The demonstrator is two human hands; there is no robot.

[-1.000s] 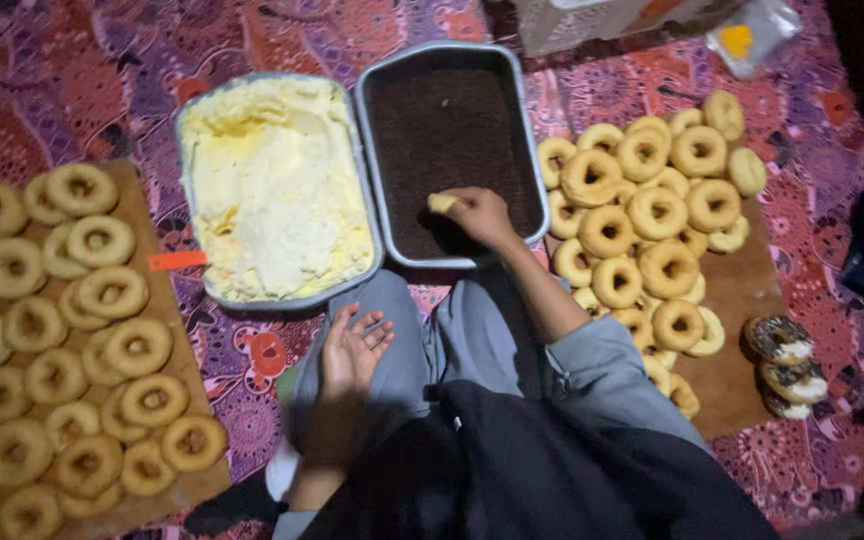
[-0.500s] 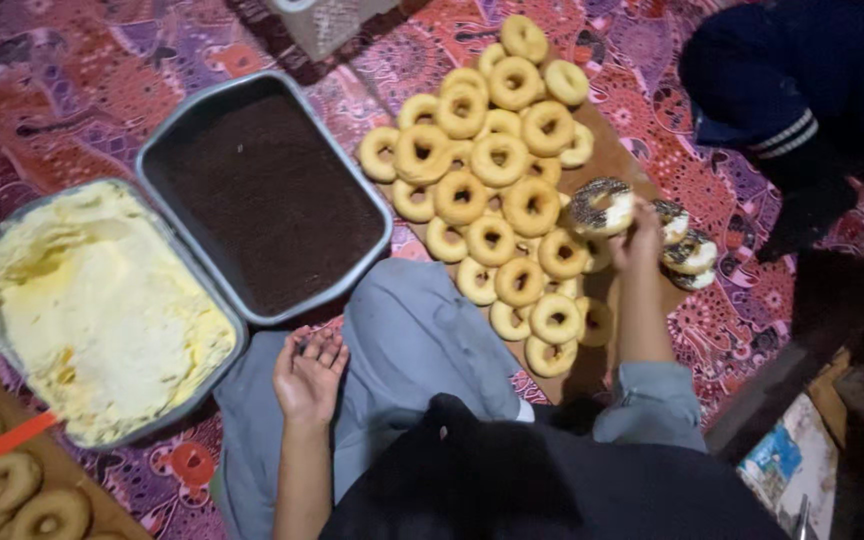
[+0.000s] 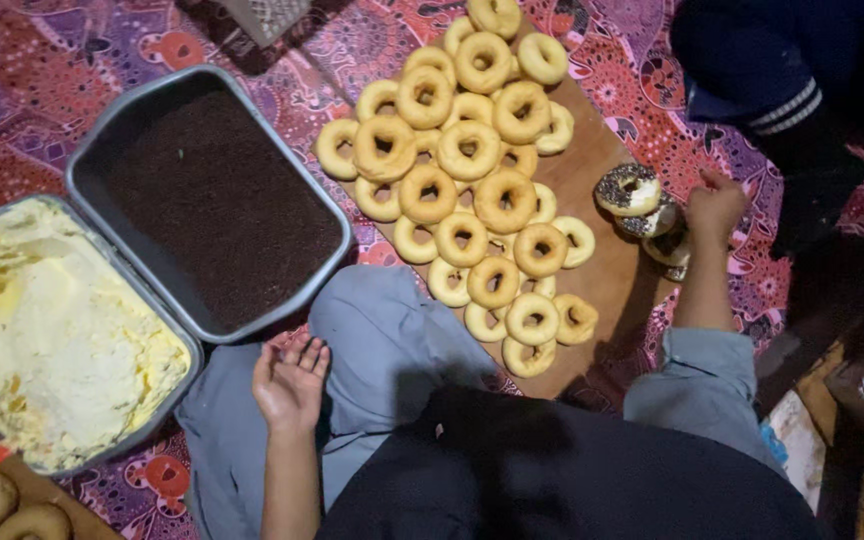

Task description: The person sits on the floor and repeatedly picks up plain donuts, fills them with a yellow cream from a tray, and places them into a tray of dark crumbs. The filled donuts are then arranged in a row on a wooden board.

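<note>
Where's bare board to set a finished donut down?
Free: the board strip between the plain donuts and the coated stack by the right hand, running to its near edge. Crowded: the board's left and far parts, donuts touching.

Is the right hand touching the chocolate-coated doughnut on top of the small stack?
Apart. The head view shows a strip of wooden board between the right hand and the chocolate-coated doughnut.

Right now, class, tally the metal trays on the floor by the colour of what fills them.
Dark brown tray: 1
Pale yellow tray: 1
Total: 2
</note>
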